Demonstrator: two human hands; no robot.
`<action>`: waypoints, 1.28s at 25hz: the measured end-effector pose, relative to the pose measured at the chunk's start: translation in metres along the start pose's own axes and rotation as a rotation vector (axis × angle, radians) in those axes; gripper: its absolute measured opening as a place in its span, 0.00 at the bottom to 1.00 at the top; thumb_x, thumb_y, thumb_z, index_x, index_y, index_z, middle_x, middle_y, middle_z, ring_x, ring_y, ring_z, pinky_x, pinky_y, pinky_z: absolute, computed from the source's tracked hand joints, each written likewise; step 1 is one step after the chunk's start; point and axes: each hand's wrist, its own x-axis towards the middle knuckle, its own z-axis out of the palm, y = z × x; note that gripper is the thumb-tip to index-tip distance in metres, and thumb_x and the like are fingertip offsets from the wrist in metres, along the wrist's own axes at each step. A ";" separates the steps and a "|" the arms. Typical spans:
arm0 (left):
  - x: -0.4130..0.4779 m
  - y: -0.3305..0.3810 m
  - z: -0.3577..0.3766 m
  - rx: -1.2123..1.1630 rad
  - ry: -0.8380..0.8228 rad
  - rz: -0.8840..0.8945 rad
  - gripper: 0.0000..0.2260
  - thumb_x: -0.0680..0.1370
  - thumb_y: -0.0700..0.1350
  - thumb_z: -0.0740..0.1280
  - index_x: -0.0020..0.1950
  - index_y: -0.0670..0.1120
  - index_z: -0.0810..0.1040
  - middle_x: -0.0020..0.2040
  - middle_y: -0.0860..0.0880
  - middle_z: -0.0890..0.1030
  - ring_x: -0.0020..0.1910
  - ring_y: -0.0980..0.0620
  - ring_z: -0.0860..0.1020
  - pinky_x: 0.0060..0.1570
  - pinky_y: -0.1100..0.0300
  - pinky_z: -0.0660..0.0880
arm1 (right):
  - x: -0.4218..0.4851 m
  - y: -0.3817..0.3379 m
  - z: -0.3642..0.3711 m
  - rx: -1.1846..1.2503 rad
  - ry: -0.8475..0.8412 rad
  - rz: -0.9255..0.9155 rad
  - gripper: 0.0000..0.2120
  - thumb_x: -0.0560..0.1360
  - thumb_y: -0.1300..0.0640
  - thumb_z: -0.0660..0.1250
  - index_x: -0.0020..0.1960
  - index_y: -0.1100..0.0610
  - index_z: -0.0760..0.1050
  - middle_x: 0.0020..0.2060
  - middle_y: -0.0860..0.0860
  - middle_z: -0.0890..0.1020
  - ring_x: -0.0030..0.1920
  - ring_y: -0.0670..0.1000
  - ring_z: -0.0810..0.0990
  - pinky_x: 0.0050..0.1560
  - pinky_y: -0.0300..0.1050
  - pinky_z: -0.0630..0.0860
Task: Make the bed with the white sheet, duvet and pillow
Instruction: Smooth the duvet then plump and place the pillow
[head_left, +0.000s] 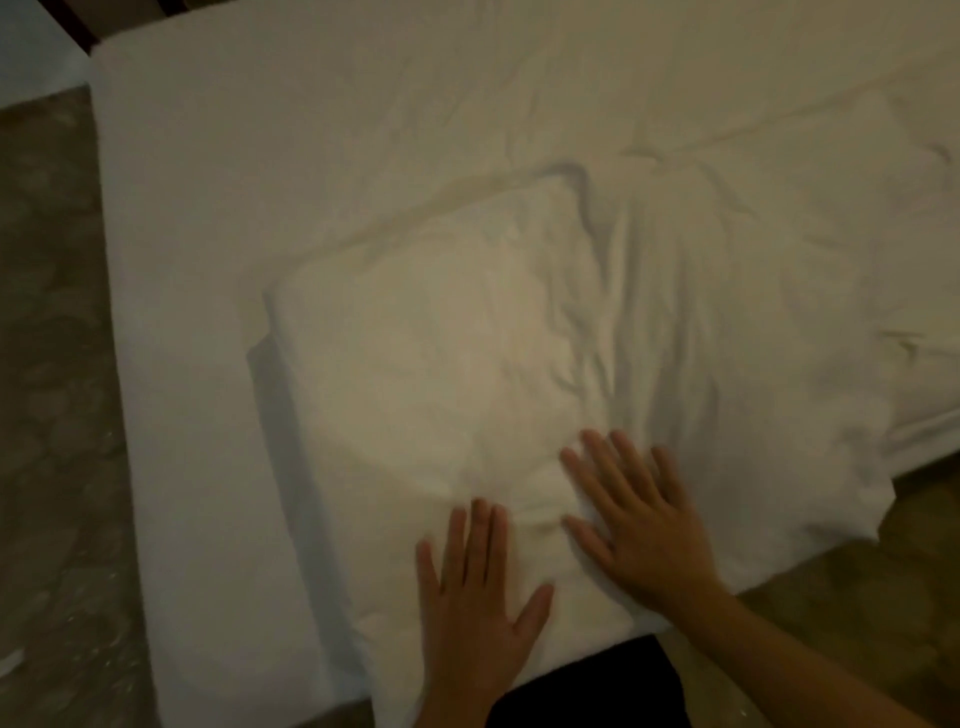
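The sheet (234, 156) spreads across the upper and left parts of the frame. The pillow (415, 364) lies on it at centre and reaches down to the near edge at the bottom. The duvet (753, 312) lies on the sheet to the right of the pillow, touching it, and runs off the right edge of the frame. My left hand (478, 587) rests flat on the pillow's lower part, at bottom centre. My right hand (639, 530) rests flat just right of it, where pillow and duvet meet. The floor (52, 364) shows along the left edge and in the lower right corner.
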 end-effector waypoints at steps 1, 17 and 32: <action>0.000 -0.004 0.007 0.006 -0.012 0.002 0.39 0.72 0.67 0.59 0.76 0.45 0.59 0.78 0.49 0.53 0.76 0.48 0.55 0.71 0.41 0.52 | -0.001 0.018 0.002 -0.027 0.009 0.022 0.28 0.79 0.40 0.50 0.73 0.52 0.65 0.73 0.51 0.64 0.74 0.52 0.60 0.73 0.52 0.52; 0.241 0.127 -0.023 -0.094 0.015 -0.059 0.29 0.79 0.58 0.51 0.77 0.46 0.56 0.77 0.45 0.57 0.76 0.46 0.54 0.70 0.40 0.50 | 0.099 0.169 -0.035 0.230 -0.053 0.344 0.27 0.80 0.42 0.42 0.77 0.49 0.54 0.76 0.52 0.58 0.75 0.55 0.55 0.71 0.59 0.52; 0.395 0.152 -0.022 0.303 -0.269 0.409 0.33 0.72 0.66 0.37 0.75 0.61 0.57 0.78 0.55 0.53 0.77 0.46 0.44 0.65 0.32 0.33 | 0.121 0.216 -0.005 0.407 -0.324 0.528 0.35 0.72 0.35 0.27 0.77 0.45 0.40 0.77 0.46 0.41 0.75 0.47 0.35 0.73 0.50 0.34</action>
